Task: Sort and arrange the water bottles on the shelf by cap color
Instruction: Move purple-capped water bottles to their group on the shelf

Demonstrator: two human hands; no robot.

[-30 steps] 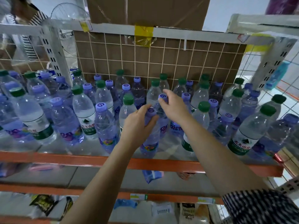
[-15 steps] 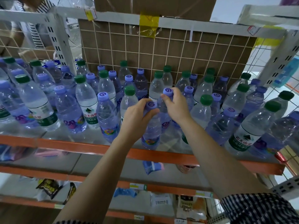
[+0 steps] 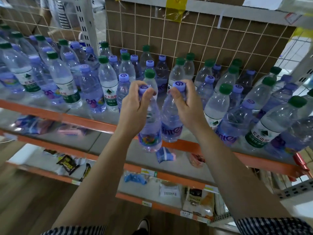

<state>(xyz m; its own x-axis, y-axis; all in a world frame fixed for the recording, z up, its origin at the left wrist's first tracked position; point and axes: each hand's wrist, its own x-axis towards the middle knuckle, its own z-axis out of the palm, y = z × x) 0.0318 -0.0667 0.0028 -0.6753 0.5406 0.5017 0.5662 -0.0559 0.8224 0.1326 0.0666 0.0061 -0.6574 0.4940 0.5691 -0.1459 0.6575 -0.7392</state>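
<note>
Holding one bottle in each hand, the person is facing the top shelf [image 3: 88,120], which is showing an orange metal front rail and a grey board. The left hand [image 3: 135,109] is gripping the left purple-capped bottle [image 3: 150,133] by the neck, with the fingers curled just under the cap. This bottle is hanging in front of the orange rail, and its base is reaching below the rail. The right hand [image 3: 188,107] is pinching the right purple-capped bottle [image 3: 170,122] at the neck in the same way. The base of this one is sitting level with the front edge; I cannot tell if it is resting there. The two bottles are almost touching. Both are made of thin, clear, lilac-tinted plastic with ribbed sides, and a dark swirl is showing on each round cap. The label of the right one is showing large purple letters, partly readable as "ante".

Many more bottles are standing mixed on the shelf. The green-capped bottles [image 3: 264,126] are clear and are wearing white and green labels with a mountain mark and the characters 农夫山泉. A wire grid [image 3: 203,44] is standing behind them, backed by brown cardboard [image 3: 237,48], and a strip of yellow tape [image 3: 176,9] is sticking to the top. Glossy snack packets [image 3: 67,164] are lying on a lower shelf. A striped sleeve [image 3: 271,226] is covering the right forearm.
</note>
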